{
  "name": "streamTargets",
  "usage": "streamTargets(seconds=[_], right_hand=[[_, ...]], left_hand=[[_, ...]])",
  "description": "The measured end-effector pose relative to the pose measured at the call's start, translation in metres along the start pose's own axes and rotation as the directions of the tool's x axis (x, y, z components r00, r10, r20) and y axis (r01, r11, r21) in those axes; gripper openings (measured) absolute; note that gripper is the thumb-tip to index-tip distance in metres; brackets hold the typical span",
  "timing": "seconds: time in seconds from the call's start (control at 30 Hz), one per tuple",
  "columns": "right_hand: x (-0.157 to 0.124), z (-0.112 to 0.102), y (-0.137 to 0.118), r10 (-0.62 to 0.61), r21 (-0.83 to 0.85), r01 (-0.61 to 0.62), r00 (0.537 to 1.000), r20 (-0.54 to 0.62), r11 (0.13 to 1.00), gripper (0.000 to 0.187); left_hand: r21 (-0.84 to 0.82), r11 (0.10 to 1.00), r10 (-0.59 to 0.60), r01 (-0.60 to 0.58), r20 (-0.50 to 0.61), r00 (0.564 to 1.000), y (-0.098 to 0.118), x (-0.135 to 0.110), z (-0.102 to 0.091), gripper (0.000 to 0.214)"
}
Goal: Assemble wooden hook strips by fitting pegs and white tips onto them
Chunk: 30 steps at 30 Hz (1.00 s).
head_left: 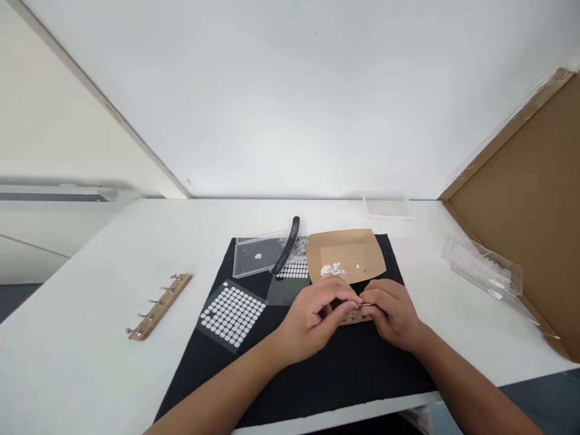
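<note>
My left hand and my right hand meet over a black mat in the middle of the table. Both have fingers curled in a pinch around a small wooden strip with metal hooks, mostly hidden under them. Just beyond the hands lies a brown paper tray with small white bits in it. A sheet of white round dots lies left of my left hand.
A second wooden hook rack lies on the white table at the left. A clear plastic case and a black-handled tool sit behind the mat. Clear plastic trays and a big cardboard panel stand at the right.
</note>
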State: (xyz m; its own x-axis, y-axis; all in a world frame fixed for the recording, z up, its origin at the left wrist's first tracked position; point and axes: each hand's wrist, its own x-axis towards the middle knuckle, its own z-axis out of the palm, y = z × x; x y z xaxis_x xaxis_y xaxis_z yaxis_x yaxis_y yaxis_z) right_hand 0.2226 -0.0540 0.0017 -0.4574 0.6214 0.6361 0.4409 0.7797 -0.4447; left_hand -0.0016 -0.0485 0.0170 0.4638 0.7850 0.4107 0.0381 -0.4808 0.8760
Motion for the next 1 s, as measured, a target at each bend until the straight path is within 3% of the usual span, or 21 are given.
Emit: streamTargets(seconds=[0.33, 0.57, 0.83, 1.0], right_hand=[[-0.003, 0.001, 0.002, -0.029, -0.183, 0.029, 1.0, 0.004, 0.983, 0.026], [-0.011, -0.003, 0.001, -0.07, -0.427, 0.105, 0.993, 0.097, 0.898, 0.015], [-0.003, 0.001, -0.005, -0.058, -0.376, 0.073, 0.997, 0.051, 0.924, 0.026], [-0.001, 0.002, -0.006, -0.045, -0.308, 0.052, 0.999, 0.028, 0.95, 0.026]], left_hand=[[-0.011, 0.999, -0.049, 0.049, -0.011, 0.999, -0.002, 0.001, 0.0, 0.014], [0.16, 0.984, 0.087, -0.084, -0.016, 0.996, 0.002, 0.003, -0.002, 0.013], [0.215, 0.971, 0.134, -0.108, -0.112, 0.985, 0.003, 0.003, 0.002, 0.011], [0.134, 0.991, 0.033, -0.013, -0.146, 0.989, 0.006, 0.005, 0.002, 0.01]])
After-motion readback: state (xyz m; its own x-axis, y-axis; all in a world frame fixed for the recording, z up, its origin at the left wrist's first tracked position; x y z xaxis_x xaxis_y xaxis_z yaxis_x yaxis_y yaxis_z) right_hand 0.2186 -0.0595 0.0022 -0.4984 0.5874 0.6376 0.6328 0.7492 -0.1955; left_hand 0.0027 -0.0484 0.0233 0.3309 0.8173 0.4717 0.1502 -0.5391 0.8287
